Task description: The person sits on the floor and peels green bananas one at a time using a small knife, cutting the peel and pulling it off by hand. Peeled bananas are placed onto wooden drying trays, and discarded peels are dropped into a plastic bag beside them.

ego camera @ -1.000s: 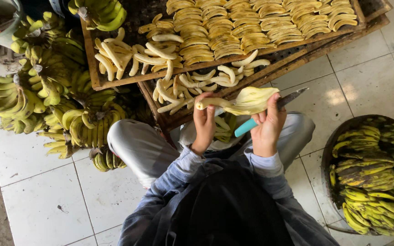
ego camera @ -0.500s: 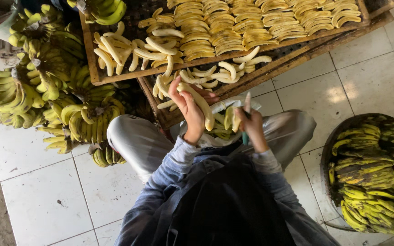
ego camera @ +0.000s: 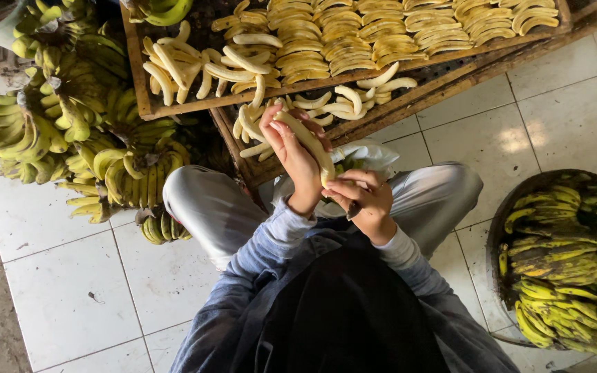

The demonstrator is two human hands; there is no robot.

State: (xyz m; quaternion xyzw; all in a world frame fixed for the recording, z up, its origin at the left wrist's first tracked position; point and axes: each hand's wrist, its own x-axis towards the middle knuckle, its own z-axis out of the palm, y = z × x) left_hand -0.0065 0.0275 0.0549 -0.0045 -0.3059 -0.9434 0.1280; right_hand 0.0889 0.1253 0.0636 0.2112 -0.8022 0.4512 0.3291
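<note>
My left hand (ego camera: 290,157) is raised over my lap and wrapped around a long peeled banana (ego camera: 310,140), pale yellow and tilted. My right hand (ego camera: 366,200) is closed at the banana's lower end, fingers curled. A small dark tip, apparently of the knife (ego camera: 351,211), pokes out below them. Its handle is hidden. A white plastic bag (ego camera: 371,152) with peels lies on my lap between grey trouser legs.
Two wooden trays stand in front of me: the upper tray (ego camera: 138,86) holds peeled and sliced bananas, the lower tray (ego camera: 443,86) several peeled ones. Unpeeled banana bunches (ego camera: 70,121) are piled at left. A dark round basket (ego camera: 497,231) of unpeeled bananas is at right. White tiled floor.
The banana was held level with a blue-handled knife in my right hand. My hands then turned it steeper and drew closer; now the right hand grips its lower end.
</note>
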